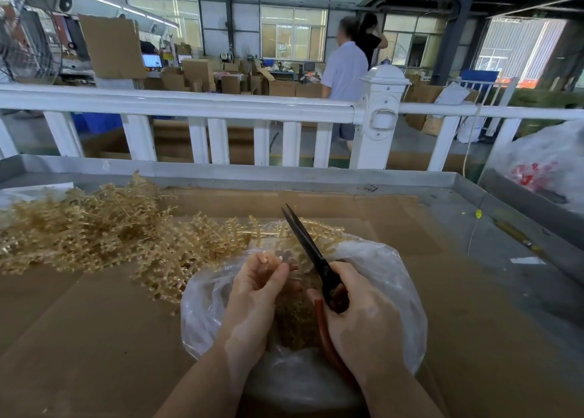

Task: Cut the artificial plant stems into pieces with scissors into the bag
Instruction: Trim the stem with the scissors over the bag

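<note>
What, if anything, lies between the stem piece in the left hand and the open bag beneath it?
Nothing visible: the left hand pinches the short beige plastic stem piece directly over the clear plastic bag's open mouth.

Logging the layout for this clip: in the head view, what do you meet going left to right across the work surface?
Pile of golden plant stems → left hand pinching a stem piece → scissors gripped by the right hand, both hands over the clear plastic bag.
</note>
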The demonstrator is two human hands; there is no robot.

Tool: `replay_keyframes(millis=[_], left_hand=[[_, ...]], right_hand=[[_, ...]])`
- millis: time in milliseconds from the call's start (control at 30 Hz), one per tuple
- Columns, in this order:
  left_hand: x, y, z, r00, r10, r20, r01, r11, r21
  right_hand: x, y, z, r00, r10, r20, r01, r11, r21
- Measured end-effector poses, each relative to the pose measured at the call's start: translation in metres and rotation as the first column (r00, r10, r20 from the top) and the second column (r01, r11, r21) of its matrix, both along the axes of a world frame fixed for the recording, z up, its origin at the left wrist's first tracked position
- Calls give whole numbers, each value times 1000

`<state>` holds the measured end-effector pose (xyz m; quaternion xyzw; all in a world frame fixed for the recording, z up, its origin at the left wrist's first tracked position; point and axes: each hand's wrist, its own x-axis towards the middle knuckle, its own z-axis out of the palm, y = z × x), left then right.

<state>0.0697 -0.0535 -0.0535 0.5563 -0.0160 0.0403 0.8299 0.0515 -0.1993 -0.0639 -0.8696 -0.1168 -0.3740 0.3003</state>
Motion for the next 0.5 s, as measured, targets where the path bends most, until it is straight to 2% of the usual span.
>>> replay_keyframes(millis=[133,233,500], left_hand=[[3,2,0,993,-18,-116,-7,977,-213],[4,4,-1,993,-38,-116,3,957,-290],[4,3,-3,986,38,-165,-53,995,-85]], right_hand=[[0,0,0,999,5,-44,-5,1000,-7],[0,0,0,999,-1,-43,0,1000,-18],[0,0,-1,1000,0,-30,-1,1000,-28]])
